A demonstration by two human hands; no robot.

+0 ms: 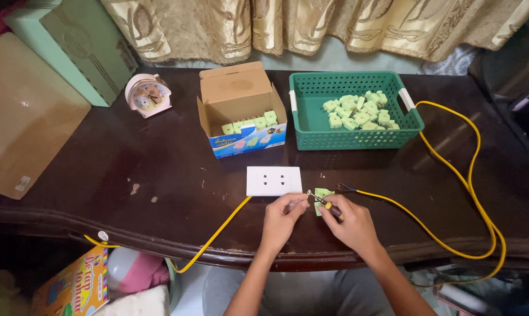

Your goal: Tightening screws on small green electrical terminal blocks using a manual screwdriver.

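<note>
While the left hand is pinching a green plug steady near the desk's front edge, the right hand is gripping a small screwdriver against it.

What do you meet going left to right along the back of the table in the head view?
pale green box → pink alarm clock → open cardboard box holding green plugs → green plastic basket of loose green plugs → looping yellow cable
</note>
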